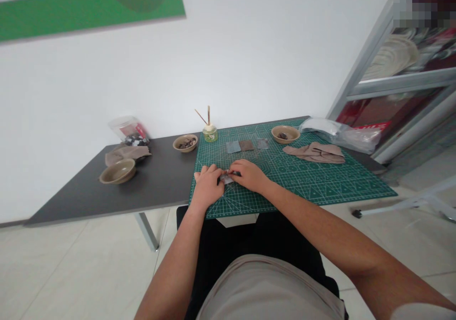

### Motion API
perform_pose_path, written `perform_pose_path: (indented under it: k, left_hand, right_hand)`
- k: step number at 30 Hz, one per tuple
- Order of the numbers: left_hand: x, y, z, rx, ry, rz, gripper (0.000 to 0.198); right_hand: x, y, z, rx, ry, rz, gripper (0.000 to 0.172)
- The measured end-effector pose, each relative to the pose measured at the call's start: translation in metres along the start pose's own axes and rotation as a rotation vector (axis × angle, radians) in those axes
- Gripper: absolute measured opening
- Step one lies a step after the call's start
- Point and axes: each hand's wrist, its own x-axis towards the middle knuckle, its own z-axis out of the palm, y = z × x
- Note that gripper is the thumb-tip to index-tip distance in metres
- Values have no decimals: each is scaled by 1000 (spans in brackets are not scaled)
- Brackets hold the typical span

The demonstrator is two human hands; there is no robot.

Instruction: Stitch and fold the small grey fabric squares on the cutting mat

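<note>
A small whitish, partly see-through packet [227,179] lies on the green cutting mat [299,187], between my two hands. My left hand [209,186] is closed at its left side, thumb and forefinger at the packet's edge. From the right, my right hand [250,175] pinches its upper edge, fingers bent inward. The fingertips cover much of the packet, so its contents cannot be made out. Farther back on the mat lie flat squares: a pale blue one [233,147], a brown one [246,145] and a greyish clear one [262,144].
A bowl of dark pieces [185,143] and a reed diffuser [210,133] stand behind my left hand. Far left are a shallow bowl [118,173], a cloth [123,154] and a clear tub [128,129]. Rightward sit another bowl [285,135], a brown cloth [315,153] and plastic bags [342,132].
</note>
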Motion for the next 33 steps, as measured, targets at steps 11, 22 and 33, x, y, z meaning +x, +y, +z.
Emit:
perform_pose_path:
  k: [11, 22, 33]
  left_hand:
    - [0, 0, 0, -17, -28, -21, 26]
    - [-1, 2, -1, -3, -26, -23, 27]
    - [1, 2, 0, 20, -41, -39, 26]
  right_hand:
    - [-2, -1, -3, -14, 18, 12, 7]
    - [0, 0, -3, 92, -56, -74, 4]
    - [2, 3, -2, 67, -55, -69, 3]
